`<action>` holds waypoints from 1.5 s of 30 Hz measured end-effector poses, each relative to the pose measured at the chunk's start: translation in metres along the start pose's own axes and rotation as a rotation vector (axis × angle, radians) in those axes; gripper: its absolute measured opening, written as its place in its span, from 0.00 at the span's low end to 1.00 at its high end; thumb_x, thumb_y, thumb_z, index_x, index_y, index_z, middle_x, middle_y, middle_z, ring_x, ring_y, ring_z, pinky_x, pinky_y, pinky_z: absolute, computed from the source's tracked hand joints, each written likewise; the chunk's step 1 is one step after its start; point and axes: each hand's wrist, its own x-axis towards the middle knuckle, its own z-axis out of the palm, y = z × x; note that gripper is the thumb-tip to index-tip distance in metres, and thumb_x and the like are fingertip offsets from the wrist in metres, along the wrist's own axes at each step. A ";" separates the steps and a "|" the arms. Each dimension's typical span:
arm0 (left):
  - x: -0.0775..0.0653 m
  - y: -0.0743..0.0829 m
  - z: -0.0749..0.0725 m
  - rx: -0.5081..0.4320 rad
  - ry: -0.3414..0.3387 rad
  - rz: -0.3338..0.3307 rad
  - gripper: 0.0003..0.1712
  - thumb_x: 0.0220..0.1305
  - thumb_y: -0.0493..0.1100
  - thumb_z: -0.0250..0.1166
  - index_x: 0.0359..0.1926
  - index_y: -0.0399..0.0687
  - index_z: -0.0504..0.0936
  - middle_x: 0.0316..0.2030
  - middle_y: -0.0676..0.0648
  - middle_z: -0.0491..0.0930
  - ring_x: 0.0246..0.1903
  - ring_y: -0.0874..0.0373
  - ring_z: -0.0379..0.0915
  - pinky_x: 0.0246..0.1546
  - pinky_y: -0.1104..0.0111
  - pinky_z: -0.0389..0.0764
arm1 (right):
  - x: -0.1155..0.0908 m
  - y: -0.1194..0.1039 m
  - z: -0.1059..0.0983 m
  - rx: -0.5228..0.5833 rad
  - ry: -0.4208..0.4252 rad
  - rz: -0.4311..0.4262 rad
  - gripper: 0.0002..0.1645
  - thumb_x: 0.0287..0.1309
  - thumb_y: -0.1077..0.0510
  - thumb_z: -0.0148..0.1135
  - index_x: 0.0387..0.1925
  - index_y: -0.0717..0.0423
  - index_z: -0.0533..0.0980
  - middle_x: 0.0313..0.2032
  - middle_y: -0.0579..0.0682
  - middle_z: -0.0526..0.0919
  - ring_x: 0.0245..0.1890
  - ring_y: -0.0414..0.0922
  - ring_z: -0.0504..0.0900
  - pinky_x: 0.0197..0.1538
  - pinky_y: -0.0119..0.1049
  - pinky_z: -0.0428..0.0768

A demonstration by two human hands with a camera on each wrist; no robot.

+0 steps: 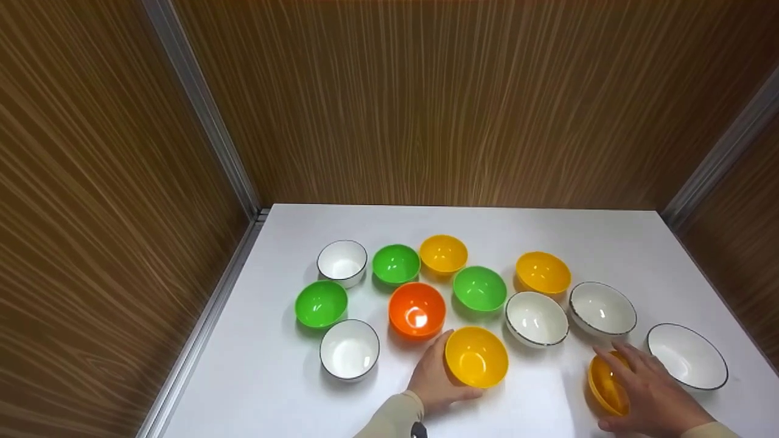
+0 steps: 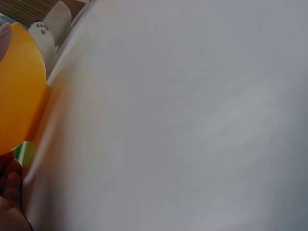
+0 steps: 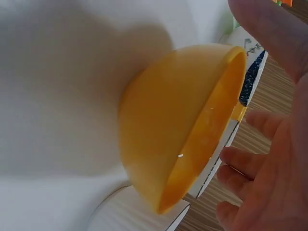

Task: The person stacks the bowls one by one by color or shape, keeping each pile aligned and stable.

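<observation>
A yellow bowl (image 1: 476, 357) is at the front middle of the table, its opening facing up. My left hand (image 1: 435, 377) grips it from the left, fingers along its far left side and thumb at its near edge. In the left wrist view this bowl (image 2: 19, 89) fills the left edge, with the thumb against it. Farther right, a second yellow bowl (image 1: 602, 389) stands with its near part hidden by my right hand (image 1: 651, 389). The right wrist view shows that bowl (image 3: 168, 115) apart from the spread fingers and thumb, which hover over its rim.
An orange bowl (image 1: 417, 309) and a green bowl (image 1: 479, 288) stand just behind the left hand. White bowls (image 1: 535, 317) with dark rims stand between and behind the hands, one (image 1: 688, 356) close beside the right hand. Wood-grain panels (image 1: 414, 109) wall in the white table (image 1: 243, 365).
</observation>
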 end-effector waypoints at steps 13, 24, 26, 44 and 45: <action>0.000 0.001 0.000 -0.021 0.003 -0.002 0.71 0.27 0.71 0.77 0.73 0.56 0.54 0.67 0.52 0.63 0.64 0.56 0.61 0.66 0.55 0.62 | -0.001 0.013 0.004 0.021 0.031 -0.019 0.67 0.16 0.30 0.79 0.63 0.55 0.68 0.61 0.68 0.65 0.58 0.68 0.64 0.54 0.75 0.61; 0.001 0.000 0.002 -0.013 0.016 0.003 0.72 0.28 0.73 0.76 0.73 0.54 0.54 0.67 0.51 0.63 0.64 0.56 0.61 0.66 0.56 0.62 | 0.002 0.013 0.006 0.018 0.021 -0.015 0.71 0.11 0.27 0.78 0.63 0.55 0.68 0.57 0.66 0.67 0.51 0.63 0.71 0.49 0.65 0.73; 0.000 0.000 0.002 -0.018 0.015 0.003 0.71 0.28 0.72 0.76 0.73 0.54 0.54 0.67 0.51 0.63 0.64 0.56 0.61 0.67 0.57 0.62 | 0.002 0.013 0.006 0.025 0.020 -0.013 0.70 0.11 0.28 0.79 0.62 0.56 0.68 0.56 0.65 0.68 0.50 0.61 0.72 0.48 0.62 0.74; 0.000 0.001 0.001 -0.020 0.014 0.002 0.71 0.27 0.71 0.77 0.73 0.55 0.55 0.67 0.53 0.63 0.64 0.57 0.61 0.67 0.56 0.62 | 0.008 0.001 -0.009 0.111 0.070 -0.041 0.72 0.20 0.23 0.73 0.67 0.57 0.63 0.56 0.69 0.67 0.48 0.61 0.74 0.47 0.61 0.78; 0.001 0.001 0.001 -0.021 0.015 0.002 0.71 0.27 0.71 0.77 0.73 0.55 0.55 0.67 0.53 0.63 0.64 0.57 0.61 0.67 0.56 0.62 | 0.008 0.001 -0.011 0.114 0.094 -0.056 0.71 0.21 0.24 0.73 0.67 0.56 0.63 0.56 0.69 0.67 0.48 0.62 0.74 0.46 0.62 0.78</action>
